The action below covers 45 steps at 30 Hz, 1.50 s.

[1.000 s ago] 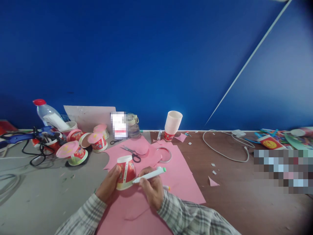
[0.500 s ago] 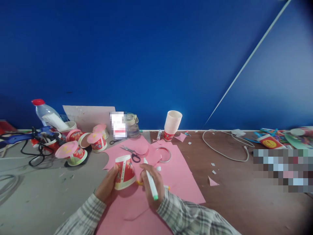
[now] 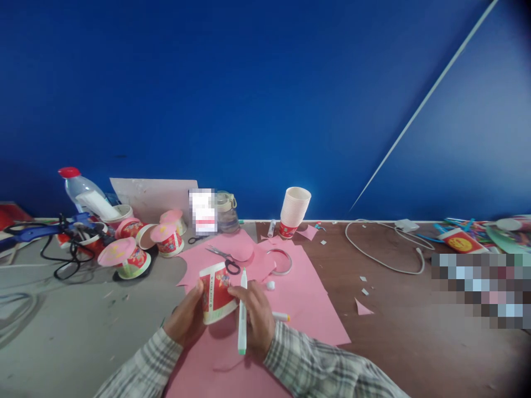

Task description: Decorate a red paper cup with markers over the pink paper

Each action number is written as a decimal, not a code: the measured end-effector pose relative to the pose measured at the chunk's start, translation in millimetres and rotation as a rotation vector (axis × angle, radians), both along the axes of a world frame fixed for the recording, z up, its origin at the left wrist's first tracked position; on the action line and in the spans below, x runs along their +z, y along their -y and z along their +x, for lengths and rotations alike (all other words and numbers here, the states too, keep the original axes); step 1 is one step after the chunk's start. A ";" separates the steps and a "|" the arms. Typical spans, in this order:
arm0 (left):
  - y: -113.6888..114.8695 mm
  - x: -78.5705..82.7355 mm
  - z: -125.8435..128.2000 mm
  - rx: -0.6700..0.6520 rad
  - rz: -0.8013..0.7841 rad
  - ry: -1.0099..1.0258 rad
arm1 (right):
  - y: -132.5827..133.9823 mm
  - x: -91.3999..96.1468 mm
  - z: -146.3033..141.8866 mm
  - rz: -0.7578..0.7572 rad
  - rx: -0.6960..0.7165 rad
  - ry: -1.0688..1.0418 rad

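My left hand (image 3: 186,316) is closed around the left side of a red and white paper cup (image 3: 217,294), held tilted above pink paper (image 3: 305,309). In my right hand (image 3: 258,318) is a white marker with a green end (image 3: 243,320), pointing away from me. The fingers of that hand reach the cup's right side; whether they press on it I cannot tell. Just beyond the cup lie black-handled scissors (image 3: 229,264). A small white cap (image 3: 270,285) and a yellow-tipped marker (image 3: 281,316) rest on the paper close to my right hand.
Several cups with pink paper discs (image 3: 118,252) stand at the left beside a blue glue gun (image 3: 37,233) and a bottle (image 3: 83,188). Behind the paper are a tape roll (image 3: 290,265) and stacked cups (image 3: 295,207). A white cable (image 3: 375,266) lies at the right.
My right hand has moved left to the cup, and its marker has swung more in line with my view. The cup has shifted slightly right and tilted more.
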<state>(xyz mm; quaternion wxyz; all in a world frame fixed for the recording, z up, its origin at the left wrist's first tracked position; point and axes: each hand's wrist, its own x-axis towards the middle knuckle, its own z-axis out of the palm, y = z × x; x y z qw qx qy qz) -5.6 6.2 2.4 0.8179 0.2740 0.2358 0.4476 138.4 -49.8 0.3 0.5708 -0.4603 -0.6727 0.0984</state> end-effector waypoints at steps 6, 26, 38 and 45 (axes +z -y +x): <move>1.2 10.4 5.2 0.089 0.071 -0.073 | -2.1 -0.6 4.9 0.133 -0.024 0.141; 4.1 7.0 1.3 0.004 0.123 -0.080 | -5.0 7.0 11.2 0.141 0.082 0.421; 1.2 8.4 2.3 0.079 0.106 -0.132 | 3.1 16.1 11.8 0.108 0.222 -0.054; 3.3 13.6 5.7 0.087 0.085 -0.161 | 1.7 21.3 12.6 -0.063 0.399 -0.305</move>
